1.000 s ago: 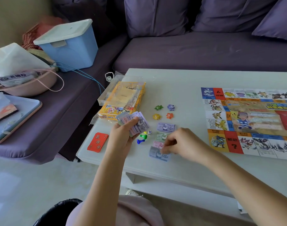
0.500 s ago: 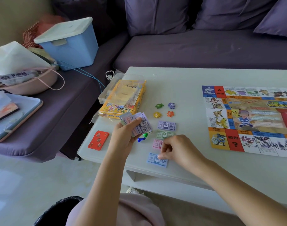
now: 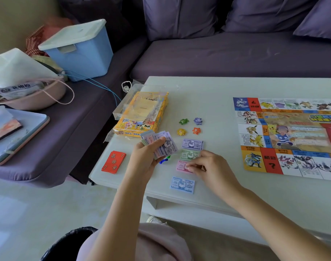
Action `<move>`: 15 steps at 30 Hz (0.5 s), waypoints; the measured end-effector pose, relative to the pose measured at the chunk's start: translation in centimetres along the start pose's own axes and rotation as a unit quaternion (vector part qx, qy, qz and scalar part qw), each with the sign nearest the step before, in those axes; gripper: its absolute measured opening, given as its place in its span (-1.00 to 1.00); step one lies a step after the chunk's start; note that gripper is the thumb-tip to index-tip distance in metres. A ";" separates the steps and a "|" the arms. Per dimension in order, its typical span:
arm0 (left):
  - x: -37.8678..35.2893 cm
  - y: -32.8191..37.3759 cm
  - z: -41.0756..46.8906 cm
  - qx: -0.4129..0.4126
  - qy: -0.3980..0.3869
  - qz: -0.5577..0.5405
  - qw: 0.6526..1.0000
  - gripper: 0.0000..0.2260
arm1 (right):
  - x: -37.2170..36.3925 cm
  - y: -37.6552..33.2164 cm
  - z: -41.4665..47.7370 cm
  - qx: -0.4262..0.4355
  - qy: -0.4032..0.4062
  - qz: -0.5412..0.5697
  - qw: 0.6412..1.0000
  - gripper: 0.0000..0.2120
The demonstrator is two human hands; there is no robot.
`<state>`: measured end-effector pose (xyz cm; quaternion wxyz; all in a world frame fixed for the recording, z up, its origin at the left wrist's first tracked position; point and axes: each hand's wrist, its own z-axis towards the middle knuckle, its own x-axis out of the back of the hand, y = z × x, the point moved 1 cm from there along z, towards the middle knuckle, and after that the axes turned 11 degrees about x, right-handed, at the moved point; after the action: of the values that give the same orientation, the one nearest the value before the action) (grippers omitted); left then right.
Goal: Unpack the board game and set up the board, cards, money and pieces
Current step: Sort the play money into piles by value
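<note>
Head view: fingers (image 3: pixel 193 166) of the right hand (image 3: pixel 213 170) now pinch the pink note (image 3: pixel 180 165), having moved up from the blue note (image 3: pixel 182 185), which lies released near the counter (image 3: pixel 208 95) edge. The left hand (image 3: pixel 144 159) grips the unsorted wad (image 3: pixel 161 143). Judgement: money sorting is part done. The purple note (image 3: pixel 192 144) and green note (image 3: pixel 189 155) lie just beyond. Small pawns (image 3: pixel 165 160) crowd the left hand; the board (image 3: pixel 292 136) lies well apart.
</note>
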<state>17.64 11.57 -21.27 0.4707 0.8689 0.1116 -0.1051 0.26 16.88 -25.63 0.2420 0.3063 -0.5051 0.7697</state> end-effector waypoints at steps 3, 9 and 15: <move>0.0 -0.1 0.0 0.002 -0.002 0.006 1.000 -0.89 | -0.2 0.1 -0.2 0.005 0.000 -0.009 1.000 -0.84; -0.1 -0.2 0.0 0.004 -0.003 0.017 1.000 -0.86 | -0.4 0.3 -0.3 0.014 -0.001 -0.003 1.000 -0.85; -0.6 -0.7 -0.2 0.000 -0.017 0.030 0.999 -0.92 | 0.8 -0.9 0.6 -0.023 0.125 0.117 0.985 -0.89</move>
<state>16.90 12.01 -21.56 0.4758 0.8697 0.0774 -0.1058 0.41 16.69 -24.29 0.2180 0.1410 -0.5206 0.8133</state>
